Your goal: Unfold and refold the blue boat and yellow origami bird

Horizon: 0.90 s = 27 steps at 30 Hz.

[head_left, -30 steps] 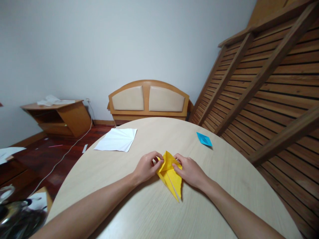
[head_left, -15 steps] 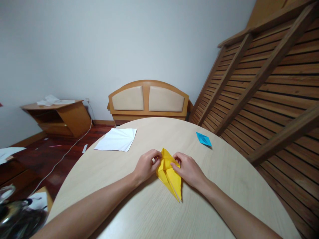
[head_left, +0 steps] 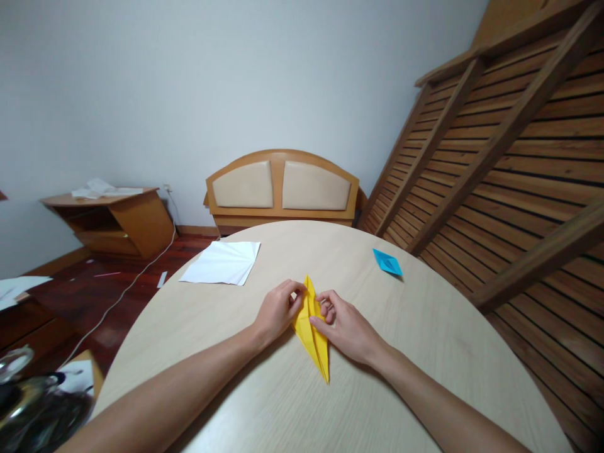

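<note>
A yellow folded paper, narrow and pointed at both ends, lies between my hands over the round table. On its left upper edge, my left hand pinches the paper between thumb and fingertips. My right hand is at its right edge, thumb resting on the folded layer and fingers curled beside it. The fingertips behind the paper are partly hidden.
The pale round table carries a creased white sheet at far left and a small blue folded paper at far right. A wooden headboard stands behind; a slatted wooden frame leans at the right.
The yellow paper has become narrower as its right side folded inward. My right hand has moved left with that edge. My left hand has stayed nearly in place.
</note>
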Tool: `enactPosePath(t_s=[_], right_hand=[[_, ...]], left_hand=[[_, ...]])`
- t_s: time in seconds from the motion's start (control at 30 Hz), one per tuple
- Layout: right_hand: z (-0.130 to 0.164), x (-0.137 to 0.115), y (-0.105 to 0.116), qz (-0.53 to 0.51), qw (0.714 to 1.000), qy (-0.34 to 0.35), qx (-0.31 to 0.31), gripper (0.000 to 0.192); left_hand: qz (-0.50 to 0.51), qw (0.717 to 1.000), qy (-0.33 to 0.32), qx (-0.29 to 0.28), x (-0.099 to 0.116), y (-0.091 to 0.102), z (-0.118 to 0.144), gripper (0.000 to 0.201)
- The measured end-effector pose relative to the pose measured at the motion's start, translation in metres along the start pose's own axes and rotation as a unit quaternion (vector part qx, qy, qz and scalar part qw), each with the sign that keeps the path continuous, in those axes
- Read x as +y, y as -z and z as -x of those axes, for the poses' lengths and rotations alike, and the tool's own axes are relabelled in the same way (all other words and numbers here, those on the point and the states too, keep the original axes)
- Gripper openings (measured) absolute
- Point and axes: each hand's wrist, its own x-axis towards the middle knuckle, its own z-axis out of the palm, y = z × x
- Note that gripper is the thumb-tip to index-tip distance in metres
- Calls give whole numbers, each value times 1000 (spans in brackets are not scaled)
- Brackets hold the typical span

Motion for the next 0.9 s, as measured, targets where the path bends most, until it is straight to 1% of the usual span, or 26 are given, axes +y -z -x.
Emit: enactPosePath(t_s=[0.1, 0.2, 0.37, 0.43, 0.57, 0.7, 0.8, 0.83, 0.9], right_hand=[[5, -10, -3, 38, 999, 6, 14, 34], [8, -14, -7, 88, 995, 37, 12, 39], [5, -3, -7, 150, 984, 93, -25, 29], [3, 3, -3, 156, 981, 106, -33, 28], [-1, 12, 6, 165, 979, 110, -35, 26], [-2, 17, 10, 172, 977, 117, -39, 27], [-2, 16, 10, 179, 974, 129, -56, 28], [-1, 16, 10, 183, 972, 132, -63, 29], [-1, 15, 10, 195, 968, 136, -76, 31]], left_hand=[[-38, 999, 38, -3, 1, 1, 0, 15], [-63, 996, 61, -11, 2, 2, 1, 16], [-57, 994, 94, -22, 4, 4, 0, 22], [-48, 994, 93, -33, 3, 5, -1, 25], [-30, 996, 69, -49, -1, 4, -1, 27], [-23, 995, 89, -48, -6, 3, -1, 27], [-69, 991, 111, -44, -6, 5, -1, 27], [-95, 989, 104, -39, -5, 6, -1, 26], [-152, 986, 64, -22, -3, 9, -1, 26]])
